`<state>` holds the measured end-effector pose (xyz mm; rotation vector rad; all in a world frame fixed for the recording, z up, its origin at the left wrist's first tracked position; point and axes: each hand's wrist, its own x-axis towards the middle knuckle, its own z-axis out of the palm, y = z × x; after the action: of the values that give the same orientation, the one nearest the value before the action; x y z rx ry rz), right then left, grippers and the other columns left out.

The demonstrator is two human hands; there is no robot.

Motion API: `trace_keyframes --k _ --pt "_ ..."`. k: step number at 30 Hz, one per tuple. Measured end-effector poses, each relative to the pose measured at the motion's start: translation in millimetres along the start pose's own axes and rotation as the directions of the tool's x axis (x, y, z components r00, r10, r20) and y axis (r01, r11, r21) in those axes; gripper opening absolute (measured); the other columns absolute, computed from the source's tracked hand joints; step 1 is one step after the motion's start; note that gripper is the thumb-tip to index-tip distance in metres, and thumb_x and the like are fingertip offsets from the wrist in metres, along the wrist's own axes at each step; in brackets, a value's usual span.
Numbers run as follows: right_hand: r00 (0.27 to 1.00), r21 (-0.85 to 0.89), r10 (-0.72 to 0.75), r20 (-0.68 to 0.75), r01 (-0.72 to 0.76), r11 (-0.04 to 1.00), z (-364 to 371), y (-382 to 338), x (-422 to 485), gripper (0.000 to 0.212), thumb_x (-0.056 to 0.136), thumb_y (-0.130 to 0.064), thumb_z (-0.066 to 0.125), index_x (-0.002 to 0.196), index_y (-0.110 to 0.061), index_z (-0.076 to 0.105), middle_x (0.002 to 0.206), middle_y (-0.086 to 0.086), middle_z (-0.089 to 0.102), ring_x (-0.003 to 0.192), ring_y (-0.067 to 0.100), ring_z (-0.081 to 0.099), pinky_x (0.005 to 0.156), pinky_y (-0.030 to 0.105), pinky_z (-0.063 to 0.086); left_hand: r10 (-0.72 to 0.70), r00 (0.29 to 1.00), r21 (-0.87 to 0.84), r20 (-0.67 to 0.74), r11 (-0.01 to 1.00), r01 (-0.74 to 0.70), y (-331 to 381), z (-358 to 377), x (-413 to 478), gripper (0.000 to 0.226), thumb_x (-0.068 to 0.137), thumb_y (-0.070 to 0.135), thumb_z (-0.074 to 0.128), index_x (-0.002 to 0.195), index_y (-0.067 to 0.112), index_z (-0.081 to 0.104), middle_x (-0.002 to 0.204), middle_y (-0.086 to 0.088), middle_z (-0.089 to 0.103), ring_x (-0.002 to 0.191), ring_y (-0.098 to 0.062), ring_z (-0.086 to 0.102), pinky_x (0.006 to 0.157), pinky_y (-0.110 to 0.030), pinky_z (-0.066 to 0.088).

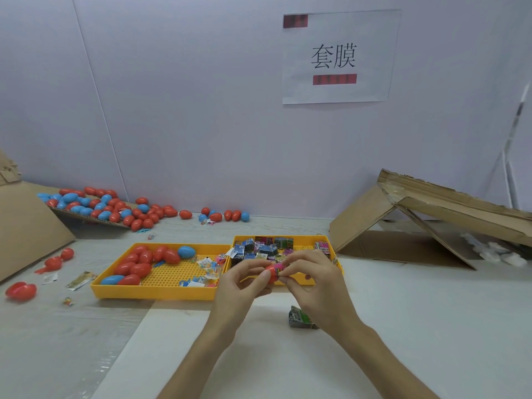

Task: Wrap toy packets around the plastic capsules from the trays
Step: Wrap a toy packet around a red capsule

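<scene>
Above the table's middle, my left hand [244,279] grips a red plastic capsule [270,274] from the left. My right hand [312,279] pinches a pink printed packet [278,269] that sits around the capsule's right end. Behind my hands stand two yellow trays. The left tray [161,293] holds several red and blue capsules [145,262] and a few small clear bags. The right tray [331,249] holds several folded printed packets [264,249].
A green crumpled packet [300,318] lies on the table under my right wrist. Loose capsules [109,208] are heaped at the back left on cardboard. A collapsed cardboard box [426,220] fills the right. A paper sign [336,57] hangs on the wall.
</scene>
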<state>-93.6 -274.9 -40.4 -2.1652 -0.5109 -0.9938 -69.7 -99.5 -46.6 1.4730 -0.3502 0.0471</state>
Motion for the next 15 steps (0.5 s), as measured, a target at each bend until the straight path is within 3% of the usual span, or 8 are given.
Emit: trace_keyframes --k 10,15 --pt "0.999 0.022 0.034 -0.001 -0.034 0.999 0.4 -1.9 0.9 0.012 0.081 -0.014 0.083 0.087 -0.021 0.076 0.094 -0.012 0.070 0.097 0.003 0.062 0.081 0.018 0.048 0.037 0.999 0.002 -0.003 0.999 -0.037 1.4 -0.8 0.4 0.018 0.088 0.013 0.076 0.104 0.021 0.077 0.096 -0.007 0.076 0.087 -0.024 0.074 0.078 -0.031 0.061" --pt "0.999 0.027 0.038 -0.003 -0.038 0.999 0.2 -1.7 0.9 0.010 0.082 -0.013 0.082 0.086 -0.019 0.076 0.094 -0.010 0.069 0.097 0.006 0.063 0.079 0.017 0.047 0.049 0.999 0.014 -0.006 0.999 -0.049 1.4 -2.6 0.6 0.023 0.089 0.011 0.075 0.099 0.031 0.078 0.098 -0.005 0.076 0.088 -0.023 0.074 0.081 -0.033 0.061"
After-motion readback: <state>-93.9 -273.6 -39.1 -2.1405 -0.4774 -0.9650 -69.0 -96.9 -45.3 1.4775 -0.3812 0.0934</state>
